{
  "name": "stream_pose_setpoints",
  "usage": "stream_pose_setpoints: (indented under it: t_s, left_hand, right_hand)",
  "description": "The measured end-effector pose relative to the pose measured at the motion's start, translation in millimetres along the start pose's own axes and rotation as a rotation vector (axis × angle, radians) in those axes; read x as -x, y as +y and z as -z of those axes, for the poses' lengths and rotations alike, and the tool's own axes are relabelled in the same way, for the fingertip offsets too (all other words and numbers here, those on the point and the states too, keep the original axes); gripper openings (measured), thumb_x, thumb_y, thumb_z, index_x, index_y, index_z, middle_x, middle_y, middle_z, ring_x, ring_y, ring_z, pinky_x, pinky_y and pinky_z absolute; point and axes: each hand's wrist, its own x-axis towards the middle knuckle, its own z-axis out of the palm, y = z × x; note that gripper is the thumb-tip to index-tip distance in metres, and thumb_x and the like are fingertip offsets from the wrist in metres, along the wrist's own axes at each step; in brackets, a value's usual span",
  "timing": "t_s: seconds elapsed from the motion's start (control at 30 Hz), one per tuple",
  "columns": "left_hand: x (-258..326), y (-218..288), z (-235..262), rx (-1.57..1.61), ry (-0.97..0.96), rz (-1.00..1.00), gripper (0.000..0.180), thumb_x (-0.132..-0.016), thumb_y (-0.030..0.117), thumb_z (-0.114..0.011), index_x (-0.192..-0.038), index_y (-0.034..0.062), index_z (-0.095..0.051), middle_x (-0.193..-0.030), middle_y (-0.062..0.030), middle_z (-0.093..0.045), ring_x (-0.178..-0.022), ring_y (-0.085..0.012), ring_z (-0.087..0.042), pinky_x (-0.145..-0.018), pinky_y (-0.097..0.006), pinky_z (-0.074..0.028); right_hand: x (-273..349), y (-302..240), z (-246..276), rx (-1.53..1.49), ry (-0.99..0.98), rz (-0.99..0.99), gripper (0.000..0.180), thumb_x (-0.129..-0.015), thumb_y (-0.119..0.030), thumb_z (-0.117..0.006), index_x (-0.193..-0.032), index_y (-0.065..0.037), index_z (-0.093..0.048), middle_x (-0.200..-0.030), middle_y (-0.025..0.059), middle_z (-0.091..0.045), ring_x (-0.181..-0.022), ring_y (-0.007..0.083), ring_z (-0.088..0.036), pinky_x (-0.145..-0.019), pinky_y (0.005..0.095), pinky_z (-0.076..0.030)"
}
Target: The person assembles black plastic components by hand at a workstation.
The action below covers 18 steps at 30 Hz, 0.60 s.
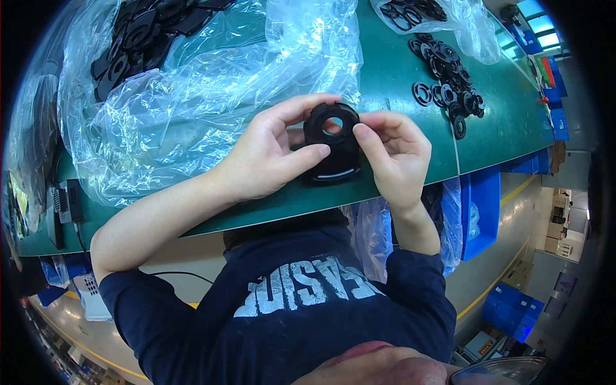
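Near the front edge of the green table, both hands hold a black plastic part (341,155) with a ring-shaped top and a round hole through it. My left hand (266,144) grips it from the left, thumb across its front and fingers curled behind the upper rim. On the other side, my right hand (396,151) pinches the ring's right edge between thumb and fingers. Whether the ring is a separate piece seated on the part, I cannot tell. Several loose black rings (449,96) lie in a heap to the right of my hands.
A large clear plastic bag (186,122) spreads over the left of the green table (385,83), with black flat parts (138,38) inside. Another clear bag (462,25) with black rings sits at the far right. A blue bin (482,212) stands below the table edge.
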Motion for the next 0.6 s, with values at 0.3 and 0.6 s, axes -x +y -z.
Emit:
stream_pose_setpoints:
  t_s: [0.3,0.6]
  left_hand:
    - [3,12,1,-0.051,-0.036,0.076,0.032,-0.085,0.007,-0.059,-0.116,-0.0015,-0.055,-0.104,-0.0076,-0.061,-0.093,-0.0124,-0.058,-0.084,-0.026,-0.047]
    - [7,13,-3,-0.182,0.062,0.033,0.019,-0.086,0.007,-0.059,-0.101,-0.0048,-0.065,-0.092,-0.0095,-0.065,-0.083,-0.0119,-0.061,-0.075,-0.023,-0.049]
  right_hand:
    - [0,-3,0,0.204,-0.048,0.312,0.014,-0.074,0.006,-0.068,-0.087,0.005,-0.064,-0.081,0.011,-0.066,-0.073,0.0121,-0.063,-0.063,0.0214,-0.051]
    - [3,-5,-3,0.014,-0.108,0.039,0.015,-0.076,0.002,-0.068,-0.09,0.007,-0.065,-0.081,0.0117,-0.066,-0.073,0.0143,-0.063,-0.063,0.0223,-0.049]
